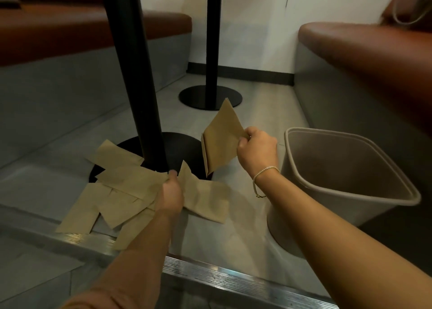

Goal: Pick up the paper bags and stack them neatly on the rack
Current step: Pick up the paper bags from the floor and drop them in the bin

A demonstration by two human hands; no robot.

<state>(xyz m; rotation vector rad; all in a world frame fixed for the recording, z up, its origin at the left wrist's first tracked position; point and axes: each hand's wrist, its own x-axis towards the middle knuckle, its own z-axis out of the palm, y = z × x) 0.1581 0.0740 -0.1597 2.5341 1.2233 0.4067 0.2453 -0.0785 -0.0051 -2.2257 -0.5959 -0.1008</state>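
Note:
Several flat brown paper bags (121, 192) lie scattered on the grey floor around the round black base of a table leg. My right hand (256, 151) holds a small bundle of flat paper bags (221, 138) up in the air, pinched at their right edge. Lower down, my left hand (170, 195) is closed on one crumpled paper bag (205, 199) that rests on the floor, its near corner lifted. No rack is in view.
A beige waste bin (350, 175) lies tilted on the floor at the right. Two black table legs (133, 63) with round bases stand ahead. Brown cushioned benches (374, 49) run along both sides. A ribbed metal step edge (222, 280) crosses the foreground.

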